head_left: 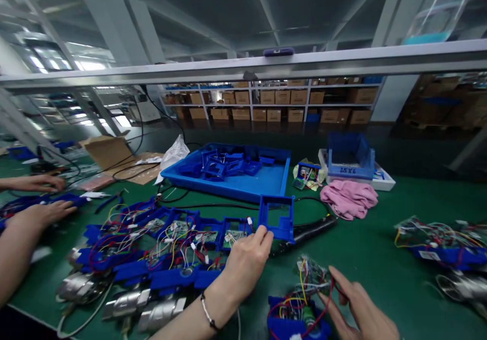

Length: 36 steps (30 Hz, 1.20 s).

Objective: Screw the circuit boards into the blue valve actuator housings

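Observation:
My left hand (pixel 246 256), with a bracelet at its wrist, pinches the lower edge of a blue plastic frame (pixel 262 210) and holds it upright above the bench. Lower right, my right hand (pixel 359 302) grips the side of a green circuit board (pixel 314 274) between thumb and fingers. Colored wires run from that board down into an open blue housing (pixel 279 314) just beneath it. Beside my left hand stand several blue housings (pixel 169 274) packed with boards and wires, with metal valve bodies (pixel 127 303) in front of them.
A blue tray (pixel 243 194) of loose blue frames lies at the back. A pink cloth (pixel 350 198), a blue bin (pixel 350 165) and a black cable bundle (pixel 314 232) are to the right. More wired units (pixel 449 251) sit far right. At left are a co-worker's hands (pixel 51 213).

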Tool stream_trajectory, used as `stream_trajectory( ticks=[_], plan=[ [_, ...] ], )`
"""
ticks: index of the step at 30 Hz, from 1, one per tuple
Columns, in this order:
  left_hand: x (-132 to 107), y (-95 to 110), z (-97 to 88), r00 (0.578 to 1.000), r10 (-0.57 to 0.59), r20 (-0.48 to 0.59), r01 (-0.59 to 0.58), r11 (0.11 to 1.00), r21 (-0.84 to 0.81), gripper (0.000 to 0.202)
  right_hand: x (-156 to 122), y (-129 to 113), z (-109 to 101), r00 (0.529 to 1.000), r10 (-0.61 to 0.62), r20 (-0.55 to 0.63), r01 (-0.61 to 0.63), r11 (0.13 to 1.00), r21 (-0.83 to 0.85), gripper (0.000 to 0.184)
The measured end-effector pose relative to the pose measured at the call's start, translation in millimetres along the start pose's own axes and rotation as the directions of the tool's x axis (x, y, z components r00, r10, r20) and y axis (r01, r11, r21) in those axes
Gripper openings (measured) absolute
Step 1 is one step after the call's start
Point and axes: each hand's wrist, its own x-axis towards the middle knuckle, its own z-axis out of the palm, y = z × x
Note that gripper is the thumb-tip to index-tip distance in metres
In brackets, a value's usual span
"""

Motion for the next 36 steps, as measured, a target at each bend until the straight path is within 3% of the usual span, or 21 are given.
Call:
stream_trajectory(
  ticks=[5,9,12,23,29,36],
  plan=[
    [-12,39,15.6,0.984,-0.113,0.136,0.137,0.974,-0.181,0.023,4,-4,-8,1.0,0.012,0.011,-0.013,0.995,0.097,0.039],
    [-7,45,22.1,0.954,-0.178,0.24,0.266,0.872,-0.41,0.018,4,-7,-8,0.997,0.072,0.004,-0.072,0.99,0.117,0.037],
    [3,42,23.6,0.957,-0.129,0.26,0.246,0.837,-0.489,0.015,3,-8,-8,0.992,0.12,0.038,-0.124,0.986,0.116,0.038],
    [57,19,28.0,0.931,-0.236,0.279,0.343,0.827,-0.445,0.03,6,-9,-5,0.983,0.172,0.067,-0.179,0.977,0.119,0.037],
    [54,18,28.9,0.907,-0.255,0.335,0.383,0.83,-0.406,0.04,4,-7,-4,0.981,0.178,0.077,-0.186,0.976,0.114,0.038],
    [52,22,39.2,0.908,-0.221,0.355,0.375,0.808,-0.454,0.016,6,-7,-6,0.981,0.173,0.085,-0.181,0.977,0.11,0.038]
  ],
)
